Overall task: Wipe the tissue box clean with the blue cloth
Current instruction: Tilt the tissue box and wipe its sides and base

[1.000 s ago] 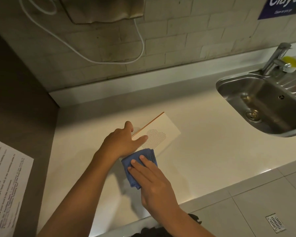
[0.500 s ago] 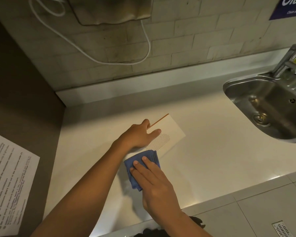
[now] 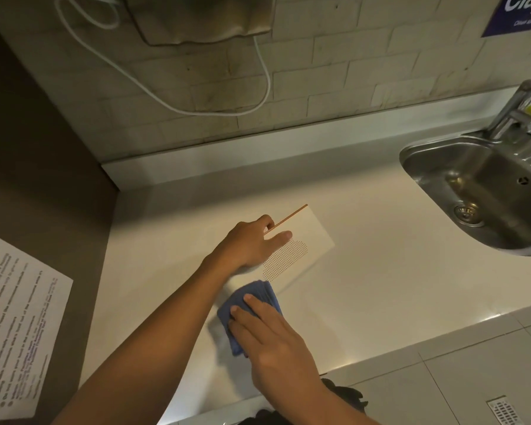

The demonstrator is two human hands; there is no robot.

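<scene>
A cream tissue box (image 3: 311,237) with a dotted cloud print and an orange top edge stands on the pale counter (image 3: 365,289). My left hand (image 3: 252,246) rests on its upper left part, fingers over the top edge, steadying it. My right hand (image 3: 276,338) presses the folded blue cloth (image 3: 246,311) flat against the box's near lower end; that end is blurred and partly hidden by the cloth.
A steel sink (image 3: 485,194) with a tap (image 3: 515,108) and a yellow item sits at the right. A white cable (image 3: 196,108) hangs on the tiled wall behind. A printed sheet (image 3: 16,332) is fixed to the dark panel at left. Tiled floor with a drain lies below.
My right hand has slid the blue cloth down toward me along the box's near end. My left hand stays on the box. The view has shifted slightly left.
</scene>
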